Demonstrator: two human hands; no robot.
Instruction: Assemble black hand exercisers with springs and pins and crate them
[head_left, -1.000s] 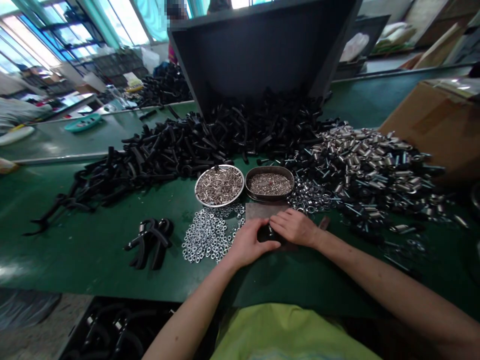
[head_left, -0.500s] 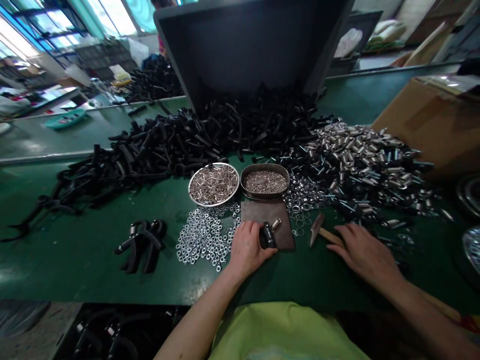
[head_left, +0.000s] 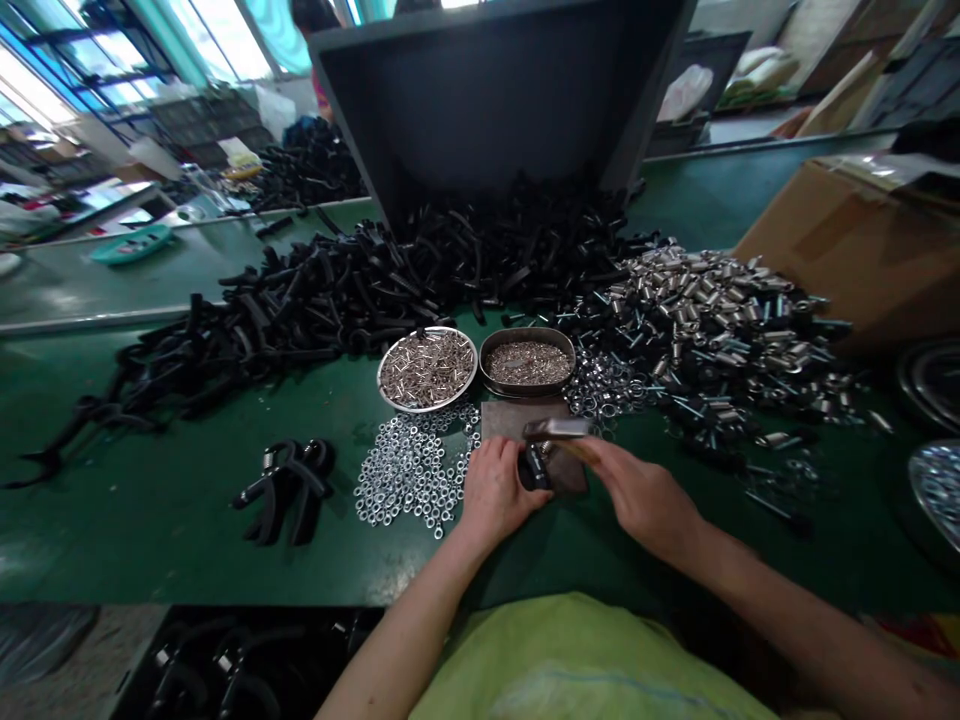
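Note:
My left hand is closed on a small black part and holds it down on a dark metal plate on the green table. My right hand grips the wooden handle of a small hammer, whose metal head hangs just above the black part. Silver nuts lie in a loose heap just left of my left hand.
Two round dishes of small metal pieces, one on the left and one on the right, sit behind the plate. A big heap of black handles spills from a dark bin. Silver sleeves pile at right, beside a cardboard box. Assembled black parts lie left.
My right hand left the black part, reached right to the hammer on the table, took it and brought its head over the part. My left hand stayed on the part.

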